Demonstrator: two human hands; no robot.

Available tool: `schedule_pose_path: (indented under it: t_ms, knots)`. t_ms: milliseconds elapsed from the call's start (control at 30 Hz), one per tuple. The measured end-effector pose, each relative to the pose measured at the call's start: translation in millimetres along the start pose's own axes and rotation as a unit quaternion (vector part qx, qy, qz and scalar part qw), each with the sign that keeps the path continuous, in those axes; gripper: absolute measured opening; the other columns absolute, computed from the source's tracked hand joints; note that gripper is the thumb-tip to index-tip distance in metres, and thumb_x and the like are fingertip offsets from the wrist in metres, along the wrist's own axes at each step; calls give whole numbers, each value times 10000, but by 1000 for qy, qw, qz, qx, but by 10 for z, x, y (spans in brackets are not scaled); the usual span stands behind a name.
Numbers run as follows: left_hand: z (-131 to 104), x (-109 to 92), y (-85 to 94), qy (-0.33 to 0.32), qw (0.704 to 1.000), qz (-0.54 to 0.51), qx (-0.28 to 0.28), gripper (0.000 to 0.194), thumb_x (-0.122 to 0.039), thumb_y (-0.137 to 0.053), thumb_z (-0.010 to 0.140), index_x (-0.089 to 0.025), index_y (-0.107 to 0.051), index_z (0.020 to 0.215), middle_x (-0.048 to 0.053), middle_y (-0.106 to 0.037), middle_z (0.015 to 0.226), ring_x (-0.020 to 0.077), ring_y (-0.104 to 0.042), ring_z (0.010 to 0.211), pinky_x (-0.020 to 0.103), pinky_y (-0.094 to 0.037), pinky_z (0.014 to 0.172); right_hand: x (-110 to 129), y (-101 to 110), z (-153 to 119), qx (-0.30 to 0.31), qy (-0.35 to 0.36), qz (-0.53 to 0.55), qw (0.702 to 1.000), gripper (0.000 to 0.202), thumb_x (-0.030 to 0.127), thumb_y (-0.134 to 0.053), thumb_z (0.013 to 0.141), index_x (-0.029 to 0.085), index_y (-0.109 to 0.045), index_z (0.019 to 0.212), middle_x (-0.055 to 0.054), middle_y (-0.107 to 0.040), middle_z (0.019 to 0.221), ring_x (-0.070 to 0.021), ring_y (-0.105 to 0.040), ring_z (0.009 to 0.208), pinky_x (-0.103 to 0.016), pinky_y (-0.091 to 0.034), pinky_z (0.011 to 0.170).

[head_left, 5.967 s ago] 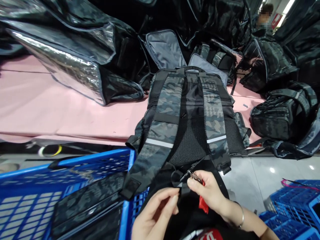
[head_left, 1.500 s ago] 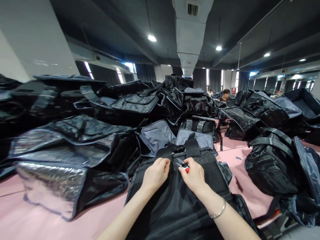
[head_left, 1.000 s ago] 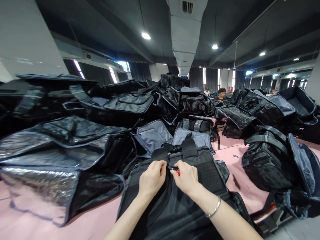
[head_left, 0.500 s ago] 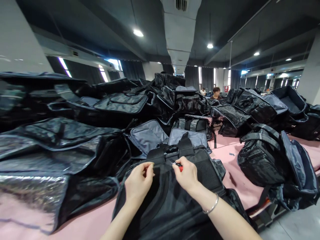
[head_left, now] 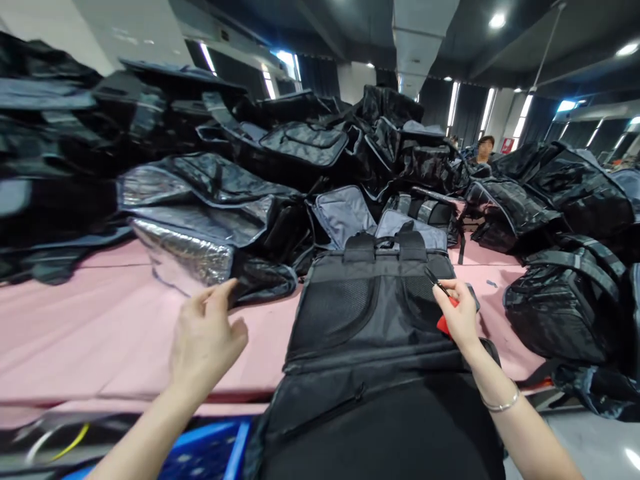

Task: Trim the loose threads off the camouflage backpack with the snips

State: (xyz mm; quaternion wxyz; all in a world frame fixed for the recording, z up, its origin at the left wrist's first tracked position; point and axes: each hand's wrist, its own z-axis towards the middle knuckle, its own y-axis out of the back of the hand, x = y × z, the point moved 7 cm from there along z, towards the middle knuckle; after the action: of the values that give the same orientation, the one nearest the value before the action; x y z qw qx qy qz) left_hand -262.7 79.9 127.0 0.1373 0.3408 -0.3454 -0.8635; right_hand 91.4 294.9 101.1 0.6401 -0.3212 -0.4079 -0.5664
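Since the earlier frame, my left hand [head_left: 203, 340] has swung away from the black backpack [head_left: 380, 307], its fingers parted and empty. My right hand [head_left: 461, 317] has moved toward the bag's right edge, fingers closed around red-handled snips [head_left: 440, 288], blades pointing away and slightly left. The backpack lies on the pink table [head_left: 125, 333], long axis running away from me, webbing loops [head_left: 413, 247] farthest. It looks bulky, soft-sided and floppy, probably best gripped by those loops.
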Motion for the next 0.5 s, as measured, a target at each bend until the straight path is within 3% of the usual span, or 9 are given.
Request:
schedule_pose_path:
  t_ms: [67, 133, 233, 333, 400, 500]
  knots:
    - [-200, -43, 84, -41, 999, -1, -11, 452, -509, -359, 806, -155, -565, 999, -3, -589, 945, 168, -535, 921, 335, -438, 814, 52, 26, -150, 19, 3, -6, 1000, 278, 413, -606, 778, 159, -571, 885, -11, -590, 742, -129, -538, 647, -251, -433, 631]
    - [-482, -162, 122, -88, 996, -22, -13, 461, -530, -376, 832, -171, -540, 1071, 2, -590, 976, 145, -552, 844, 314, -464, 775, 88, 48, -313, 36, -2, -12, 999, 261, 395, -605, 789, 164, -573, 904, 6, -566, 692, -118, -505, 598, -235, -412, 572]
    - [-1011, -425, 62, -135, 988, -74, 20, 353, -512, -386, 880, -229, -591, 930, -50, -648, 854, 109, -579, 665, 251, -490, 655, 112, 81, -580, 51, -19, -4, 999, 219, 361, -601, 802, 172, -572, 910, 31, -520, 642, -104, -468, 560, -218, -390, 534]
    - [-1574, -855, -113, -232, 966, -93, 69, 259, -411, -428, 902, -221, -594, 845, -25, -671, 799, 134, -625, 708, 244, -502, 676, 97, 91, -879, 77, -48, 4, 996, 207, 361, -594, 818, 181, -570, 916, 27, -522, 653, -108, -492, 581, -223, -416, 563]
    - [-1820, -1051, -265, -235, 969, -26, 75, 231, -412, -510, 864, -197, -592, 888, 11, -667, 823, 169, -625, 749, 277, -499, 684, 61, 117, -1084, 86, -75, 0, 993, 227, 386, -590, 823, 187, -571, 930, 13, -541, 675, -118, -518, 595, -233, -437, 571]
    - [-1957, -1154, -477, -176, 978, 58, 99, 162, -329, -609, 810, -180, -573, 861, 25, -623, 792, 191, -598, 732, 295, -476, 618, -34, 218, -1368, 72, -120, -13, 990, 290, 449, -616, 788, 193, -588, 921, 8, -527, 632, -133, -525, 540, -234, -431, 479]
